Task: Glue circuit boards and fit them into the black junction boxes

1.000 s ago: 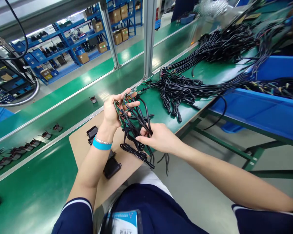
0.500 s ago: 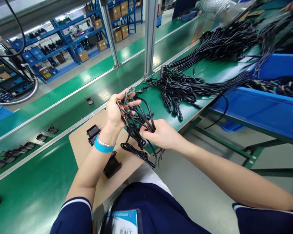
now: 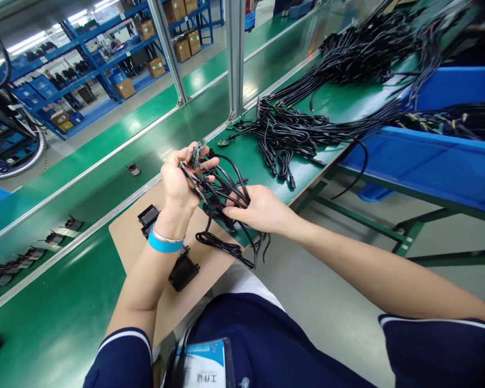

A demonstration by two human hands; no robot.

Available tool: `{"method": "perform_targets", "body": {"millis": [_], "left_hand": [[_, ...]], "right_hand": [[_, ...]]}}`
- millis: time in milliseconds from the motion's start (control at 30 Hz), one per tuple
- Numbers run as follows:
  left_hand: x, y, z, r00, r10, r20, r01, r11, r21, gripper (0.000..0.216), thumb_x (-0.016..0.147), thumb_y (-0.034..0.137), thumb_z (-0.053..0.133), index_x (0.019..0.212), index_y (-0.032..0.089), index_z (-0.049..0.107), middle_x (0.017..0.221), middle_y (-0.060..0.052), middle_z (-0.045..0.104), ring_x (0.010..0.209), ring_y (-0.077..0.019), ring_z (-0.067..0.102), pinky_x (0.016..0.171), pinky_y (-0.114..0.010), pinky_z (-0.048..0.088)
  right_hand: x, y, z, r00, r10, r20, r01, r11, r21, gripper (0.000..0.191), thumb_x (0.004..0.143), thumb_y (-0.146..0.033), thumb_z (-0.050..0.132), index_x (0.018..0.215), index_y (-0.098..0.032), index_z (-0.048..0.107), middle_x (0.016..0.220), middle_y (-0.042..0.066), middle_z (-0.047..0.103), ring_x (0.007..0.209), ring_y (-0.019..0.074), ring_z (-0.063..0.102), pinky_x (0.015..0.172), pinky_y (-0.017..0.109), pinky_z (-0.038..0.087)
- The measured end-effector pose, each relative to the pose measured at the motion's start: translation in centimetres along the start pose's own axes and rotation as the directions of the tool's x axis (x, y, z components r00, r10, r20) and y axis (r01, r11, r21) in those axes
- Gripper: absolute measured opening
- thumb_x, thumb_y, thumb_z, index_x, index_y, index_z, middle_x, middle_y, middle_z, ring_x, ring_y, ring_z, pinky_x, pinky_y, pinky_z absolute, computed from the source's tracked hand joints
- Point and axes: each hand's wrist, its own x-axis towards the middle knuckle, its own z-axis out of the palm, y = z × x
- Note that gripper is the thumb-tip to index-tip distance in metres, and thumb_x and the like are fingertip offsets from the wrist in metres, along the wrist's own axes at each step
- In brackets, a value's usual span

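My left hand (image 3: pixel 181 175), palm up with a blue band at the wrist, holds small green circuit boards (image 3: pixel 196 154) with coloured wires. From these boards run black cables (image 3: pixel 226 180), which my right hand (image 3: pixel 258 207) grips in a bunch. A tied black cable coil (image 3: pixel 218 242) hangs below the hands, over a brown cardboard sheet (image 3: pixel 125 231). Loose cable ends dangle under my right hand. On the sheet lie black plastic housings, one (image 3: pixel 184 272) beside my left forearm and another (image 3: pixel 148 215) behind my left wrist.
A heap of black cables (image 3: pixel 286 134) lies on the green bench to the right. Beyond it is a larger pile (image 3: pixel 364 51). A blue bin (image 3: pixel 428 161) with cables stands at the right. Several small motor-like parts (image 3: pixel 34 256) line the conveyor; a metal post (image 3: pixel 235 59) rises behind.
The view has shifted slightly. My right hand has slid a little along the cables, its fingers still wrapped round them. My left hand keeps the boards in its palm.
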Motion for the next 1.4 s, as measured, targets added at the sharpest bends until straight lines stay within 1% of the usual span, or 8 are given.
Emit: {"method": "perform_targets", "body": {"millis": [500,733,833,933,1033,1100,1200,1400], "left_hand": [[2.4,0.4,-3.8,0.918,-0.029,0.395,0.002,0.998,0.069,0.072,0.072,0.027,0.037,0.140,0.008,0.050,0.126,-0.014,0.066,0.086,-0.0228,0.072,0.063,-0.030,0.058],[3.1,-0.2,-4.7,0.840,0.082,0.536,-0.179,0.975,0.131,0.070,0.071,0.035,0.042,0.138,0.018,0.053,0.137,-0.011,0.060,0.113,-0.0331,0.064,0.087,-0.048,0.054],[3.7,0.5,-5.3,0.887,0.037,0.459,-0.214,0.916,0.339,0.061,0.081,0.045,0.041,0.134,0.019,0.057,0.116,-0.011,0.068,0.094,-0.0278,0.069,0.074,-0.041,0.055],[3.2,1.6,-5.9,0.943,0.267,0.196,-0.331,0.727,0.601,0.048,0.085,0.054,0.050,0.114,0.019,0.067,0.096,-0.008,0.068,0.068,-0.0167,0.063,0.059,-0.030,0.049],[0.7,2.1,-5.4,0.668,0.682,0.298,-0.604,0.264,0.752,0.026,0.084,0.045,0.061,0.092,0.020,0.067,0.092,-0.005,0.067,0.074,-0.0146,0.059,0.069,-0.029,0.049],[-1.2,2.0,-4.6,0.516,0.592,0.619,-0.706,-0.115,0.699,0.016,0.084,0.036,0.064,0.088,0.021,0.066,0.095,-0.004,0.068,0.088,-0.0182,0.059,0.084,-0.033,0.048],[-2.9,1.5,-3.5,0.488,0.277,0.828,-0.705,-0.434,0.561,0.016,0.084,0.025,0.063,0.098,0.018,0.065,0.103,-0.006,0.067,0.097,-0.0229,0.056,0.090,-0.038,0.047],[-2.6,1.7,-4.0,0.495,0.091,0.864,-0.708,-0.534,0.462,0.017,0.093,0.019,0.055,0.109,0.015,0.059,0.100,-0.009,0.062,0.092,-0.0219,0.055,0.083,-0.035,0.048]], "right_hand": [[-0.3,-3.0,-5.6,0.966,0.090,0.242,-0.059,0.989,-0.134,0.026,0.090,-0.040,0.048,0.072,-0.021,0.046,0.066,-0.001,0.056,0.060,0.0147,0.050,0.058,0.027,0.037],[-0.4,-5.3,-7.2,0.995,-0.087,0.052,0.099,0.948,-0.302,0.027,0.091,-0.042,0.043,0.073,-0.022,0.042,0.065,-0.001,0.046,0.061,0.0150,0.041,0.059,0.028,0.032],[-0.4,-5.2,-7.6,0.989,-0.146,-0.009,0.136,0.936,-0.325,0.031,0.091,-0.047,0.042,0.071,-0.022,0.039,0.063,-0.001,0.042,0.059,0.0148,0.037,0.058,0.029,0.031],[-0.6,-4.8,-7.3,0.990,-0.124,-0.071,0.095,0.942,-0.321,0.034,0.090,-0.049,0.041,0.070,-0.023,0.034,0.061,-0.002,0.040,0.057,0.0147,0.035,0.056,0.029,0.029],[-0.7,-4.4,-6.3,0.993,-0.084,-0.087,0.056,0.957,-0.285,0.033,0.091,-0.048,0.040,0.070,-0.024,0.032,0.060,-0.002,0.040,0.057,0.0145,0.035,0.055,0.029,0.029],[-0.5,-4.3,-5.6,0.993,-0.082,-0.090,0.057,0.967,-0.249,0.032,0.091,-0.047,0.040,0.070,-0.024,0.032,0.060,-0.002,0.041,0.057,0.0141,0.035,0.054,0.029,0.029],[-0.2,-4.3,-5.1,0.991,-0.093,-0.098,0.070,0.974,-0.214,0.030,0.090,-0.045,0.040,0.071,-0.024,0.032,0.060,-0.002,0.040,0.056,0.0136,0.034,0.053,0.028,0.028],[-0.3,-4.9,-6.5,0.991,-0.099,-0.090,0.068,0.953,-0.296,0.030,0.090,-0.041,0.042,0.068,-0.023,0.034,0.060,-0.002,0.041,0.056,0.0137,0.037,0.055,0.029,0.030]]}}
